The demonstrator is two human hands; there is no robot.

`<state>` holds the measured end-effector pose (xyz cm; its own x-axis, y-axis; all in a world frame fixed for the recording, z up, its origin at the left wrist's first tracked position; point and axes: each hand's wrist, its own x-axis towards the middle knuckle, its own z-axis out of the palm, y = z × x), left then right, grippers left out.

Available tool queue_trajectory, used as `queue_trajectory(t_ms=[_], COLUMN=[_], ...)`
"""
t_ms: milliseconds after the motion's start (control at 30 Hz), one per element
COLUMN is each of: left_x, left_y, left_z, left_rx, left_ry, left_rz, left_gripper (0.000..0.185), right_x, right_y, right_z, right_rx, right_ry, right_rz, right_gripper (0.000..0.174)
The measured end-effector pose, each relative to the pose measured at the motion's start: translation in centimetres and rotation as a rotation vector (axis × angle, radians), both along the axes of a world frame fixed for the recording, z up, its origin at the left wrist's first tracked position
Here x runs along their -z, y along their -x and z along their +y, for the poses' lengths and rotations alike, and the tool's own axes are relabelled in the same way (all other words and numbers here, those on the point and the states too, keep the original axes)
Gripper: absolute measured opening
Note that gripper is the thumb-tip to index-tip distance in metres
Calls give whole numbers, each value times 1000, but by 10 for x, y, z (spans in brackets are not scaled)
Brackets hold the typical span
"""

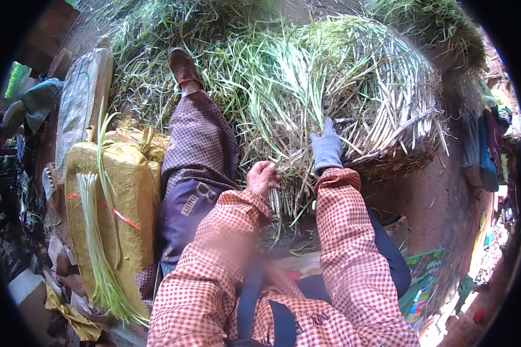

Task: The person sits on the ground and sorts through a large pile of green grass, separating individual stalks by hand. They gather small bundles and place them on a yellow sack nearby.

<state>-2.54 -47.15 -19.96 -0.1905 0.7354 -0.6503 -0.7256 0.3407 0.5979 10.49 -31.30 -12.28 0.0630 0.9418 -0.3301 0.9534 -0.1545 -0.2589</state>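
Note:
My left hand [262, 178], bare, has its fingers curled at the near edge of a large heap of leafy stalks [286, 82]. Whether anything is between those fingers cannot be seen. To its right, my right hand [327, 145] wears a grey-blue glove and reaches into the same heap, thumb and a finger against the base of some green stalks; its grip is unclear. Dry pale stems and roots hang below both hands. On a yellow woven sack [117, 208] at the left lies a bunch of slim pale stalks [93, 234] with yellow-green tips, beside a red-orange strip [123, 218].
My leg in dark checked cloth [199, 134] stretches between the sack and the heap, ending in a reddish-brown shoe [183, 67]. A whitish sack [84, 104] stands behind the yellow one. More greenery [434, 30] lies at the upper right; cloths [482, 147] hang at the right.

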Motion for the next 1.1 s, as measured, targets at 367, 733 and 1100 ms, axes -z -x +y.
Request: queue_trajectory(t_ms=[367, 733, 1100], left_x=[-35, -16, -14], left_y=[14, 17, 25], left_z=[-93, -115, -106], left_rx=[88, 147, 176], left_ry=[36, 192, 233], left_rz=[227, 343, 229], left_gripper=[18, 46, 40], right_x=[-31, 90, 95], right_y=[9, 71, 48], right_z=[-82, -113, -115], right_rx=[113, -139, -233], right_ry=[-258, 337, 275], right_rz=[666, 14, -100], right_gripper=[35, 60, 56])
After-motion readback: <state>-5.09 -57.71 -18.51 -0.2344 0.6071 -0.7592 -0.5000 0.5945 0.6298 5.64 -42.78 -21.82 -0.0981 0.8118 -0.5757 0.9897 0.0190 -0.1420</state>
